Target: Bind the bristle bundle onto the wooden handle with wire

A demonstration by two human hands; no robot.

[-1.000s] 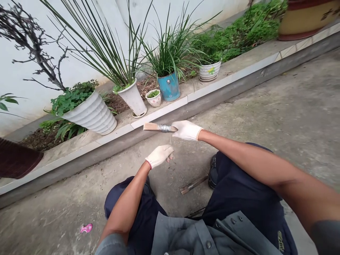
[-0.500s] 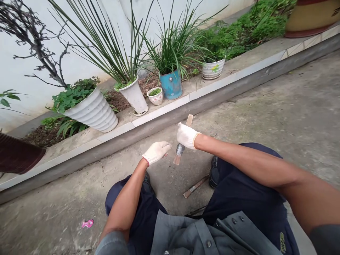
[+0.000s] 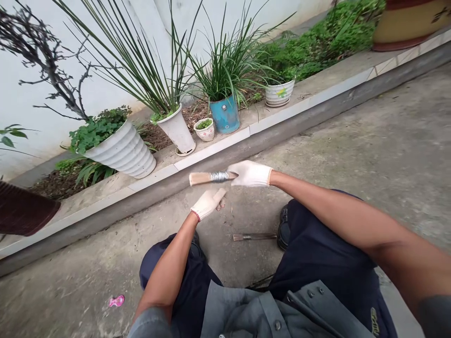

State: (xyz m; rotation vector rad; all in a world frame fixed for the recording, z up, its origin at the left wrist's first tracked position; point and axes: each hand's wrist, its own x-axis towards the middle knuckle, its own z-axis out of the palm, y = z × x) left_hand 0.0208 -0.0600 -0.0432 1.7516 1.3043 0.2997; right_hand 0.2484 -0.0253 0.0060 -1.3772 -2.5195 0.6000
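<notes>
Wooden stick [image 3: 207, 178], wrapped with silvery wire around its middle, lies level above the concrete ground [image 3: 369, 155], just in front of the kerb [image 3: 218, 150]; that kerb serves as the landmark. On the ground well left of the stick and nearer the person lies a small pink scrap [image 3: 116, 301]. On the kerb stand a ribbed white pot [image 3: 121, 152], a tall white pot [image 3: 178, 131] and a blue pot [image 3: 224, 115]. Just below the stick, the gloved left hand [image 3: 208, 203] is loosely half-curled and holds nothing. The gloved right hand [image 3: 251, 173] grips the stick's right end. Nearer the person, a metal chisel [image 3: 253, 237] lies flat.
</notes>
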